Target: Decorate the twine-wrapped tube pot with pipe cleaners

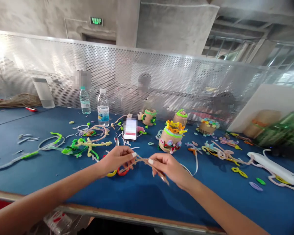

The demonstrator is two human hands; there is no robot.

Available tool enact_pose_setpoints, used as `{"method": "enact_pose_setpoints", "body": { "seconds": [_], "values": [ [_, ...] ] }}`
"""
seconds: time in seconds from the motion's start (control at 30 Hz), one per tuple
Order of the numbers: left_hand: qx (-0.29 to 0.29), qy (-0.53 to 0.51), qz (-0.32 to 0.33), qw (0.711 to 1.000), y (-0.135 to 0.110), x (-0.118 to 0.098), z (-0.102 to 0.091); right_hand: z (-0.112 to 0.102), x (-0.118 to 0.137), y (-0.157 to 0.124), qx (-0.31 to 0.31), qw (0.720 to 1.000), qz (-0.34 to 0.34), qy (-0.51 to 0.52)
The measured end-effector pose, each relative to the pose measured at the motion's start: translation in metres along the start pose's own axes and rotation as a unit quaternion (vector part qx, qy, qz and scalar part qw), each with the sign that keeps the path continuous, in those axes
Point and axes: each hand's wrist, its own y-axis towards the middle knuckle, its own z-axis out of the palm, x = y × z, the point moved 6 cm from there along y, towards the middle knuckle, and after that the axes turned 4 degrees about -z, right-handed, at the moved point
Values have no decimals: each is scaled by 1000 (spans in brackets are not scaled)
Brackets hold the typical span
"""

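The fingertips [134, 154] of the left hand [117, 160] and right hand [169, 168] pinch a tan pipe cleaner [143, 161], which runs between them; a red pipe-cleaner loop [123, 171] lies just below the left hand on the blue table [147, 202]; farther off stands a water bottle [103, 109] with a blue label; a green sign [96, 21] above reads EXIT.

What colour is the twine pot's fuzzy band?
The fuzzy pipe-cleaner band is lime green, best in the head view.
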Motion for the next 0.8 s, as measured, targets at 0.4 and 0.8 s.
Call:
{"method": "enact_pose_setpoints", "body": {
  "seconds": [0.4,0.8],
  "values": [
    [53,125,-68,988,10,24,9,4,-41,3,53,989,134,30],
    [78,230,95,965,25,24,8,-1,-59,6,74,983,166,-13]
  ]
}}
